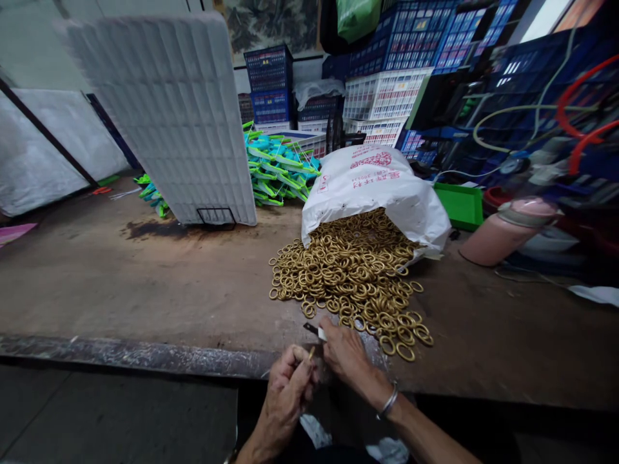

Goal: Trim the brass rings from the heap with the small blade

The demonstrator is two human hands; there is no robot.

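My left hand (291, 385) is closed at the table's front edge, pinching a gold ring (311, 353) that shows only as a small sliver between thumb and finger. Close beside it, my right hand (347, 353) grips a small knife (312, 329), its dark blade pointing left and a bit of white showing at the fingers. Just beyond both hands lies a heap of gold rings (338, 274). The heap spills from the mouth of a white woven sack (372, 180) with red print, which rests on its side.
A tall white ribbed panel (169, 116) stands on a black wire stand (216, 217) at the left. Behind it lie bright green and blue plastic pieces (278, 164). Stacked crates (387, 96) fill the back. To the right are a green tray (459, 206) and a pink bottle (505, 232).
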